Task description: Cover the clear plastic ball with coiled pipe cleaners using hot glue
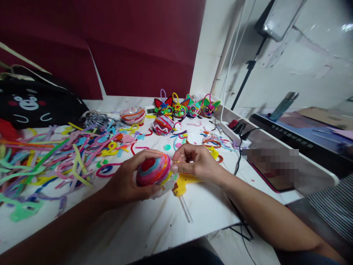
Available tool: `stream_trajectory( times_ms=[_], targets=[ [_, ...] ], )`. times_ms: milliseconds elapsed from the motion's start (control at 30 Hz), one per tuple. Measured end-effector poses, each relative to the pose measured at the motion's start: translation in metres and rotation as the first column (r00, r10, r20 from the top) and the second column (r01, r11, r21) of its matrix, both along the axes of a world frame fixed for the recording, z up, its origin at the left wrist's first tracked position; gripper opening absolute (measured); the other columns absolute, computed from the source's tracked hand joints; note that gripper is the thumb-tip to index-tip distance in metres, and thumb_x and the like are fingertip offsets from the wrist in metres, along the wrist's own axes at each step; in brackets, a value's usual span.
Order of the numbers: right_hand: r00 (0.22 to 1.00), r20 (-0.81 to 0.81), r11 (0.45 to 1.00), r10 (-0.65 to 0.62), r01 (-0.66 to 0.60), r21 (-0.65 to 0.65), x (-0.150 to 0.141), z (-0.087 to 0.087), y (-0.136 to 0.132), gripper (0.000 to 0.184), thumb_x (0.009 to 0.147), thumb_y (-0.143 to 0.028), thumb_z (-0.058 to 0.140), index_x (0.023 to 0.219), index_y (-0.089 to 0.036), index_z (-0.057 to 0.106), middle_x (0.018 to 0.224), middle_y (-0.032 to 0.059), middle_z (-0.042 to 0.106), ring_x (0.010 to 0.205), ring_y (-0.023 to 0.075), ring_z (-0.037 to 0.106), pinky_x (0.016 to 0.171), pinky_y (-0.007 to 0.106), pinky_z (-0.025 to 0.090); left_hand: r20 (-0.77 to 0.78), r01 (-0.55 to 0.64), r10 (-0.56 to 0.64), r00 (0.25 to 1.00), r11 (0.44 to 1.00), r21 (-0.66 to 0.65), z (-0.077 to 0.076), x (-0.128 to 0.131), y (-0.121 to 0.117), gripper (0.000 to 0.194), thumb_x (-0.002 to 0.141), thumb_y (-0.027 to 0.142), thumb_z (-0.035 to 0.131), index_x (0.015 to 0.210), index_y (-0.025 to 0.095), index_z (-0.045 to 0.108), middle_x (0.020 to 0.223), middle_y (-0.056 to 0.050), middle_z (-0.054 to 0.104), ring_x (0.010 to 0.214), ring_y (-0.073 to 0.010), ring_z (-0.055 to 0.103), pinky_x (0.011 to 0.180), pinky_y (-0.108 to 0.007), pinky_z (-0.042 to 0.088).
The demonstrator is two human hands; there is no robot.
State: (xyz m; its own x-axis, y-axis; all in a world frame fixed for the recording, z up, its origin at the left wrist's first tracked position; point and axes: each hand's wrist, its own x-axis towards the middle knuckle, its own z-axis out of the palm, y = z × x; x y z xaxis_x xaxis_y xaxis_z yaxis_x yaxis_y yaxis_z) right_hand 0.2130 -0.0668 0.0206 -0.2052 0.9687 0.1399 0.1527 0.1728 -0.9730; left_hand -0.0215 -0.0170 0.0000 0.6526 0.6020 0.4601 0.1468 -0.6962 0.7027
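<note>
A clear ball (153,172), partly wound with pink, blue, orange and red pipe cleaners, rests in my left hand (131,176). The fingers curl over its top and the thumb presses its lower side, where the bare clear surface shows. At the ball's right edge, my right hand (193,162) is closed in a pinch on a yellow pipe cleaner (167,179); the fingertips hide its end. Beneath that hand lies a yellow hot glue gun (182,184), partly covered, with a clear glue stick (186,210) poking out towards me.
Loose pipe cleaners (66,158) spread over the table's left side. Behind the hands are another wound ball (163,126), a wrapped bowl-like half (132,115) and several finished animal heads (180,106). A black bag (35,99) stands at left; a cable (238,158) runs down at right.
</note>
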Motion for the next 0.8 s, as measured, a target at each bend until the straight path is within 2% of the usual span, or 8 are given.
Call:
stream_trajectory(
  times_ms=[100,167,267,367,467,667,800],
  targets=[
    [0.998,-0.059,0.997,0.002,-0.007,-0.078,-0.0007,-0.0024,0.0026,0.049,0.053,-0.047,0.094,0.076,-0.016,0.062,0.06,-0.0053,0.055,0.053,0.0082,0.048,0.049,0.021,0.036,0.009,0.018,-0.017,1.0,1.0,-0.026,-0.0003,-0.0005,0.0003,0.056,0.069,0.032,0.081,0.122,0.032,0.062,0.126,-0.005,0.066,0.116,-0.0298,0.065,0.097,-0.04,0.055],
    [0.999,-0.048,0.996,-0.02,0.015,-0.085,0.0001,-0.0036,0.0042,0.052,0.05,-0.046,0.095,0.077,-0.016,0.063,0.063,-0.0055,0.054,0.056,0.0082,0.047,0.05,0.021,0.036,0.012,0.042,-0.042,0.999,0.998,-0.038,-0.0007,-0.0009,0.0004,0.057,0.07,0.03,0.081,0.124,0.033,0.061,0.127,-0.005,0.064,0.118,-0.0291,0.064,0.097,-0.039,0.055],
    [0.998,-0.035,0.996,-0.046,0.043,-0.073,0.0029,-0.0039,0.0058,0.058,0.046,-0.04,0.098,0.087,-0.017,0.064,0.08,-0.0023,0.058,0.072,0.0108,0.053,0.061,0.022,0.043,0.024,0.082,-0.081,0.996,0.995,-0.053,-0.0014,-0.0018,0.0003,0.059,0.07,0.029,0.08,0.125,0.033,0.06,0.131,-0.005,0.062,0.119,-0.0285,0.063,0.097,-0.038,0.055],
    [0.994,-0.096,0.984,0.052,-0.068,-0.165,0.0056,-0.0037,0.0065,0.068,0.047,-0.038,0.098,0.102,-0.019,0.063,0.102,0.0035,0.062,0.092,0.016,0.058,0.075,0.027,0.051,0.017,0.117,-0.116,0.993,0.992,-0.047,-0.0025,-0.003,0.0002,0.063,0.07,0.03,0.081,0.129,0.033,0.058,0.132,-0.006,0.061,0.118,-0.0291,0.062,0.096,-0.038,0.054],
    [0.966,-0.196,0.949,0.167,-0.212,-0.233,0.0064,-0.0045,0.0065,0.072,0.053,-0.035,0.097,0.113,-0.019,0.06,0.113,0.0064,0.064,0.098,0.0176,0.061,0.087,0.032,0.052,0.006,0.141,-0.141,0.99,0.988,-0.066,-0.0043,-0.0041,-0.0001,0.073,0.069,0.033,0.082,0.135,0.032,0.052,0.132,-0.008,0.061,0.117,-0.0311,0.062,0.094,-0.039,0.055],
    [0.905,-0.299,0.907,0.301,-0.369,-0.204,0.0045,-0.0076,0.0047,0.067,0.064,-0.032,0.091,0.122,-0.02,0.059,0.108,0.0059,0.069,0.098,0.0184,0.066,0.092,0.036,0.052,0.104,0.207,-0.197,0.975,0.973,-0.098,-0.0053,-0.0045,-0.0011,0.08,0.068,0.032,0.083,0.14,0.029,0.047,0.138,-0.011,0.057,0.126,-0.034,0.057,0.099,-0.041,0.052],
    [0.937,-0.281,0.946,0.209,-0.266,-0.183,0.003,-0.0092,0.0035,0.078,0.06,-0.03,0.094,0.127,-0.021,0.055,0.105,0.005,0.07,0.094,0.0182,0.068,0.087,0.034,0.054,0.152,0.198,-0.176,0.972,0.97,-0.139,-0.0039,-0.0053,-0.0001,0.081,0.069,0.028,0.083,0.141,0.029,0.045,0.145,-0.012,0.051,0.134,-0.0346,0.052,0.105,-0.043,0.05]
  ],
)
